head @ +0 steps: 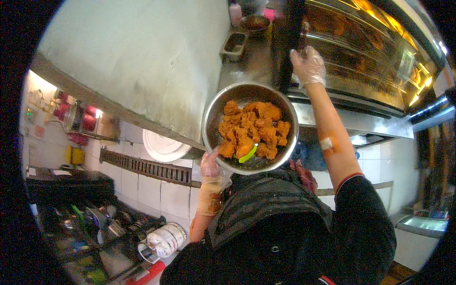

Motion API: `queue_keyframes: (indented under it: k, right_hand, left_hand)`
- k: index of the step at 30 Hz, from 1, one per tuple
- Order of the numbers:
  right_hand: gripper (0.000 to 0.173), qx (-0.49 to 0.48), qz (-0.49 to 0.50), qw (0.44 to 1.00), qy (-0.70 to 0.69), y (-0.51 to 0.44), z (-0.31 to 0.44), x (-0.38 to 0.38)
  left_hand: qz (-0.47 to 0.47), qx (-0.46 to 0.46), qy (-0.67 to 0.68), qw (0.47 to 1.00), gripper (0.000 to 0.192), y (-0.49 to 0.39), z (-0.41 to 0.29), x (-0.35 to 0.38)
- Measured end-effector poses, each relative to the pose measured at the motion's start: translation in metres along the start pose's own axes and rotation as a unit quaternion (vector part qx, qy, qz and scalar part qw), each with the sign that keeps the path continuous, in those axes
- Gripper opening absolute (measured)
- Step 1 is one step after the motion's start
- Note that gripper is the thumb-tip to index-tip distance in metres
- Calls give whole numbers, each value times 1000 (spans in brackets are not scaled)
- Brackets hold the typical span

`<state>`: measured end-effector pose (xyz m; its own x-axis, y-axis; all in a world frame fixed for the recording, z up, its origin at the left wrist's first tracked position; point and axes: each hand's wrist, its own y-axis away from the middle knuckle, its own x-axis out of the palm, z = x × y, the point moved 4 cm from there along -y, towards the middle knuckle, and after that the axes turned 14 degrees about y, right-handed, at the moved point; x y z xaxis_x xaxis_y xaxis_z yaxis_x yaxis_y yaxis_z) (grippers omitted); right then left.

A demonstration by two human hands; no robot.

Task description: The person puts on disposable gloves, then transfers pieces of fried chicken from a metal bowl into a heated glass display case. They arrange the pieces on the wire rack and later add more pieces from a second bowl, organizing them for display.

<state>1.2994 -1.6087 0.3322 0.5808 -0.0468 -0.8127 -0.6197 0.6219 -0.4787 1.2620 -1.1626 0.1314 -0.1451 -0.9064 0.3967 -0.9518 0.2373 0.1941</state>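
Note:
My gloved left hand (211,165) grips the near left rim of a round stainless steel bowl (206,123), tilted toward me. Browned, crusted pieces of fried chicken (249,126) fill much of the bowl. Among them, near the front, lies a bright green elongated item (248,154) with a pale tip; what it is I cannot tell. My right hand (309,66), in a clear plastic glove, reaches up to the dark frame at the edge of a lit glass food display cabinet (359,53). Its fingers look curled, but their contact with the frame is hidden.
Beyond the bowl, a rectangular metal pan (233,46) and a dark round pan (254,23) stand on the counter (249,67). A pale wall (142,64) borders the left. Below are a floor drain grate (149,167), a white round lid (165,146) and a gas cylinder (165,238).

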Motion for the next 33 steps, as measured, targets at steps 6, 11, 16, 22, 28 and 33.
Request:
queue_keyframes:
  k: [6, 11, 16, 22, 28, 33]
  right_hand:
    - [43, 3, 18, 999, 35, -12, -17, -16]
    - [37, 9, -72, 997, -24, -24, -71, -45]
    - [30, 36, -128, 991, -26, -33, -157, -80]
    - [26, 34, -218, 974, 49, -50, -256, -109]
    - [21, 13, -262, 959, 105, -57, -291, -124]
    - [28, -74, -57, 984, -154, -4, -182, -72]
  left_hand:
    - [-66, -111, 223, 966, 31, 1, -6, 28]
    - [-104, -87, 184, 973, 33, 14, -27, 56]
    - [-120, -71, 174, 975, 34, 11, -25, 57]
    - [-93, -64, 201, 973, 40, 1, -3, 35]
    - [-118, -105, 222, 962, 38, -10, 3, 25]
    - [-91, -63, 255, 961, 37, -12, -5, 32]
